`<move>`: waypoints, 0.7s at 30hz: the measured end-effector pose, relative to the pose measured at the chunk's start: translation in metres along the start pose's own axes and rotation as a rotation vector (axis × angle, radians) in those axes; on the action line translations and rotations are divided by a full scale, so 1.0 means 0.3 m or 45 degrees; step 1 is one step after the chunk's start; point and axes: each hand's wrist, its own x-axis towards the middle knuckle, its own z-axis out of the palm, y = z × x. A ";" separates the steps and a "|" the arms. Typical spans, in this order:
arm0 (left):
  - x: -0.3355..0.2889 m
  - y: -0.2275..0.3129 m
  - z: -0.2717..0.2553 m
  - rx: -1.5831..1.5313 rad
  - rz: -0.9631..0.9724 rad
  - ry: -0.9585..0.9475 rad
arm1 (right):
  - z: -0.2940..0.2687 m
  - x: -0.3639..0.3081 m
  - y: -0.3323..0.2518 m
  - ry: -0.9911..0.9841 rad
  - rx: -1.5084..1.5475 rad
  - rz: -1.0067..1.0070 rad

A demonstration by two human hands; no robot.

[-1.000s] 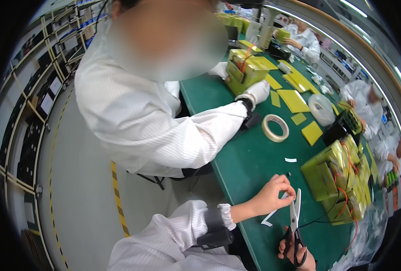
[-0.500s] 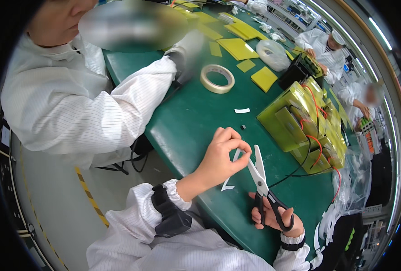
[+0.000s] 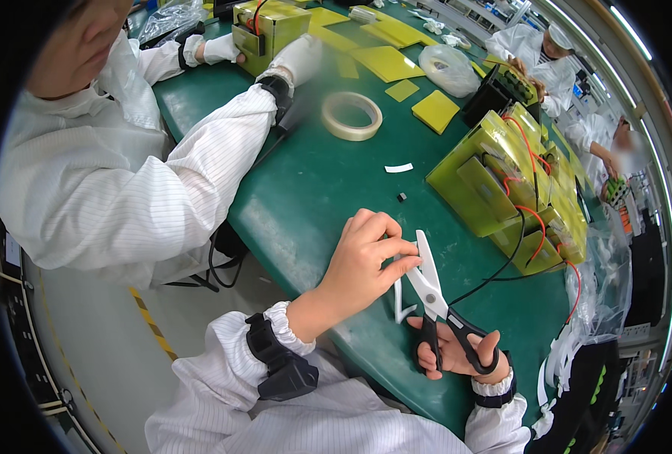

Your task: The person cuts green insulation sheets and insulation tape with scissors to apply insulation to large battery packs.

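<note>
My left hand (image 3: 362,261) is closed in a pinch on a narrow white strip (image 3: 399,296), which hangs below the fingers with a bent end. Its fingertips overlap the blades of black-handled scissors (image 3: 431,296) with white blades. My right hand (image 3: 461,354) holds the scissors, thumb and fingers through the handle loops and the blades parted. One blade is partly hidden behind my left fingertips. On the green table (image 3: 298,227) beyond lie a short white strip (image 3: 399,168) and a small black block (image 3: 402,197).
Yellow-wrapped packs (image 3: 476,178) with red and black wires stand to the right. A tape roll (image 3: 349,135), yellow sheets (image 3: 436,111) and a clear bag (image 3: 448,72) lie farther back. At left, a gloved co-worker holds another yellow pack (image 3: 287,34). White strips (image 3: 559,356) hang at lower right.
My left fingertips have come in closer over the blades, and the strip's hanging end has shifted right. The view has moved slightly, showing the co-worker's gloved hands and pack.
</note>
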 end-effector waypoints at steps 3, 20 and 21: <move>0.001 -0.003 0.002 0.012 -0.005 -0.013 | 0.010 0.000 -0.009 0.030 -0.026 0.041; 0.004 0.015 -0.004 -0.181 -0.215 -0.006 | 0.030 0.011 -0.012 0.102 -0.041 0.059; 0.002 0.007 -0.005 -0.181 -0.221 0.028 | 0.026 0.012 -0.014 0.080 -0.026 0.037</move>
